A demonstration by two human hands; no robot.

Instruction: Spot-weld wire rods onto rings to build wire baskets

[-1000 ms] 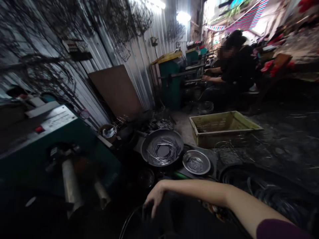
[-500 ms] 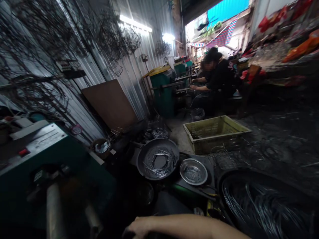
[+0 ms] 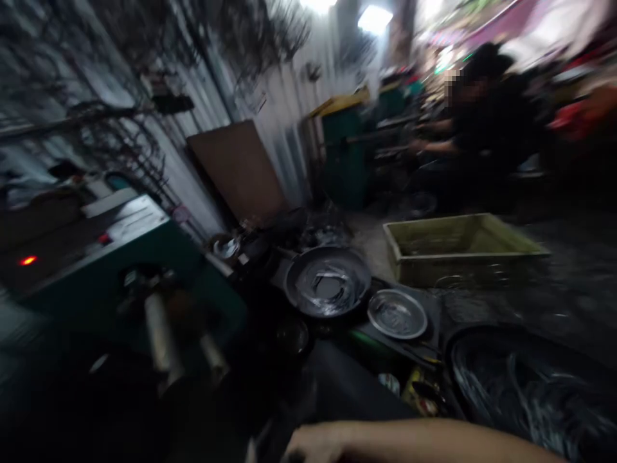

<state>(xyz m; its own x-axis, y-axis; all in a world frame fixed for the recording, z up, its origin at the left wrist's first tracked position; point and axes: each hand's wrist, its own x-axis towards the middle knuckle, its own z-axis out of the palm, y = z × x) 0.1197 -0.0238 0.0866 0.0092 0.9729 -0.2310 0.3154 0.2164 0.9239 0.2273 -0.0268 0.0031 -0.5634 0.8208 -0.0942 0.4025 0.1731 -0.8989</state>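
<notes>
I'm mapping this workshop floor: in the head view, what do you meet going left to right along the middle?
Green machine → brown board → large pan of wire rings → small steel dish → yellow-green crate.

A machine [image 3: 110,257] stands at near left, against the wall [image 3: 270,122]. A board [image 3: 236,168] leans on that wall, farther back and to the right of the machine. Right of the machine sits a large pan [image 3: 328,281] with wire loops [image 3: 326,288] in it. A small dish [image 3: 397,314] lies just right of the pan, slightly nearer. A crate [image 3: 463,247] stands beyond the dish, to the right. A tub [image 3: 530,386] holding coiled wire lies at near right, in front of the crate. At far right a person [image 3: 486,122] sits facing a second machine [image 3: 347,154] by the wall. A hand [image 3: 313,445] rests at the near edge, in front of the pan.
</notes>
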